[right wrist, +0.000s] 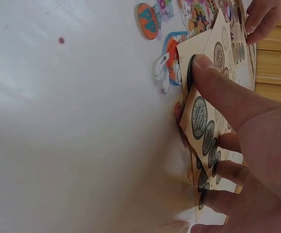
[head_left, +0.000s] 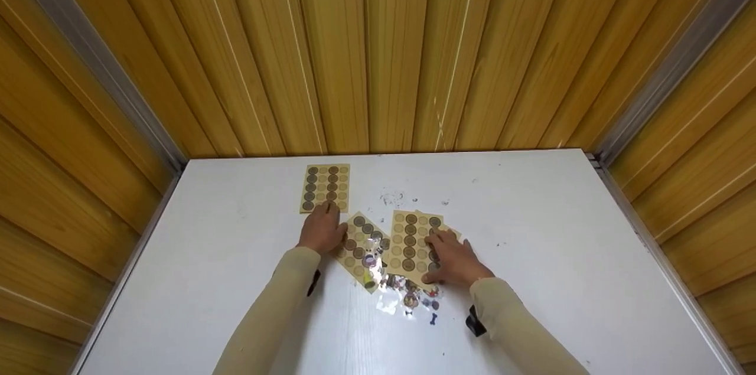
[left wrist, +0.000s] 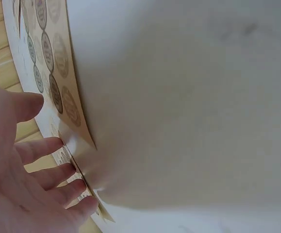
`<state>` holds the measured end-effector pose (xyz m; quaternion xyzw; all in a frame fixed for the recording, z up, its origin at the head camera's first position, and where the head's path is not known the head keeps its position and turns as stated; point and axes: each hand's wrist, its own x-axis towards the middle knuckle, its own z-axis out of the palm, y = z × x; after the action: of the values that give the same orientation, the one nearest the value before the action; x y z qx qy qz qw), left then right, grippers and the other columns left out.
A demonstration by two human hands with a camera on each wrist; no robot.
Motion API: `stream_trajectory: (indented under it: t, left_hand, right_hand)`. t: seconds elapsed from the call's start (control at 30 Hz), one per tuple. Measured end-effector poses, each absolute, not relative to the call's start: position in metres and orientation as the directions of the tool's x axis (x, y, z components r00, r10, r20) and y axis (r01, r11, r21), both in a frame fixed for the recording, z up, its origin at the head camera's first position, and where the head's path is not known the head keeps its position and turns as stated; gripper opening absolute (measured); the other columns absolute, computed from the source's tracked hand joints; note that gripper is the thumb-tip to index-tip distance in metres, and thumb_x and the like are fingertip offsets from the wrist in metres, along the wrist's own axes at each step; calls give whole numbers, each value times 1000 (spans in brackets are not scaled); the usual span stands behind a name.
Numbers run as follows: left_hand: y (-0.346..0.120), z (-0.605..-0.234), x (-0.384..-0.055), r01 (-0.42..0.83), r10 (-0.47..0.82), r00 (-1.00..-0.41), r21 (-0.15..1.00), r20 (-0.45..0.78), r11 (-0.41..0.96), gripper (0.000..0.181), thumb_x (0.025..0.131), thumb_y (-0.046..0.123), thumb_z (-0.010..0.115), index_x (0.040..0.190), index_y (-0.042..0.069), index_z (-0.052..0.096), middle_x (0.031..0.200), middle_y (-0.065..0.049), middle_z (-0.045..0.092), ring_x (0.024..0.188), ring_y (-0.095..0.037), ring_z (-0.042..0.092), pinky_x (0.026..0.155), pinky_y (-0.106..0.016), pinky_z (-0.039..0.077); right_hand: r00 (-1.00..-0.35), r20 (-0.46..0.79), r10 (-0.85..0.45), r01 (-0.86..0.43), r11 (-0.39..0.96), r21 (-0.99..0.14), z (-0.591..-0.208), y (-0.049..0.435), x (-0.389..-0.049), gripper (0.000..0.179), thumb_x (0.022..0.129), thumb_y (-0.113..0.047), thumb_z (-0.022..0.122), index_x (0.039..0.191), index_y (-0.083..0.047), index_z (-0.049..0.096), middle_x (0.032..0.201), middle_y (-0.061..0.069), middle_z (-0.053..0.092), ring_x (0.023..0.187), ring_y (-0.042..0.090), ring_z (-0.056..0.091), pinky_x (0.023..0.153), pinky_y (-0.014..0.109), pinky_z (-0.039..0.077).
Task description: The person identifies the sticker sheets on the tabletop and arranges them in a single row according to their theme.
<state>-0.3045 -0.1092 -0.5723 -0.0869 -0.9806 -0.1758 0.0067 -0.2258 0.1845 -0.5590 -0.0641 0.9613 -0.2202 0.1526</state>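
My left hand [head_left: 322, 230] rests its fingertips on the near edge of a tan sheet of round stickers [head_left: 319, 186] at the back left. Its thumb lies by the corner of a second, slanted sticker sheet [head_left: 358, 239]. In the left wrist view, the fingers are spread along the far sheet's edge. My right hand [head_left: 455, 260] lies over the right side of a third sticker sheet [head_left: 407, 239], thumb and fingers apart on its printed face. Another sheet shows beneath it in the right wrist view. Shiny clear cartoon stickers [head_left: 410, 299] lie over the slanted sheet and in front.
The white table [head_left: 248, 304] meets wood-patterned panel walls [head_left: 390, 68] at the back and sides. A small blue bone-shaped piece [head_left: 433, 319] lies in front of the stickers. Dark scuffs [head_left: 391, 198] mark the table behind the sheets.
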Motion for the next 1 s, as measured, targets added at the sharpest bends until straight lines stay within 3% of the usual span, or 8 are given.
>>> stream_trajectory:
  t: [0.27, 0.4, 0.63, 0.83, 1.0]
  left_hand:
    - [-112, -572, -304, 171, 167, -985, 308, 42, 936, 51, 94, 27, 59, 137, 0, 49, 145, -21, 45, 126, -37, 50, 108, -49, 41]
    - [-104, -569, -293, 257, 255, -966, 343, 54, 903, 44, 92, 25, 62, 129, 3, 55, 143, -20, 44, 125, -37, 48, 108, -50, 40]
    - [-90, -564, -272, 421, 479, -872, 348, -98, 838, 73, 90, 43, 64, 149, 9, 36, 158, -18, 26, 143, -40, 29, 115, -53, 29]
    - [-87, -560, -262, 436, 501, -854, 334, -138, 836, 75, 89, 46, 64, 148, 10, 37, 158, -17, 27, 144, -42, 27, 115, -55, 29]
    - [-89, -559, -255, 428, 496, -852, 320, -171, 845, 81, 86, 51, 66, 149, 11, 35, 159, -18, 24, 145, -42, 24, 116, -54, 28]
  right_hand:
    - [-946, -262, -190, -61, 899, -433, -559, 181, -226, 89, 70, -37, 84, 145, -14, 40, 159, 12, 25, 149, 37, 16, 119, 59, 9]
    - [-946, -262, -189, -61, 902, -428, -558, 182, -226, 89, 70, -36, 84, 144, -14, 41, 158, 12, 27, 148, 37, 18, 119, 59, 9]
    - [-949, -243, -203, -82, 899, -431, -558, 185, -229, 87, 70, -34, 85, 143, -12, 43, 157, 14, 30, 146, 37, 24, 117, 64, 11]
    - [-948, -248, -201, -71, 890, -451, -558, 186, -229, 84, 73, -33, 83, 144, -13, 44, 156, 13, 31, 146, 37, 24, 117, 63, 7]
    - [-960, -199, -200, -91, 887, -452, -560, 187, -231, 75, 74, -34, 82, 139, -13, 50, 150, 12, 41, 143, 36, 32, 116, 65, 10]
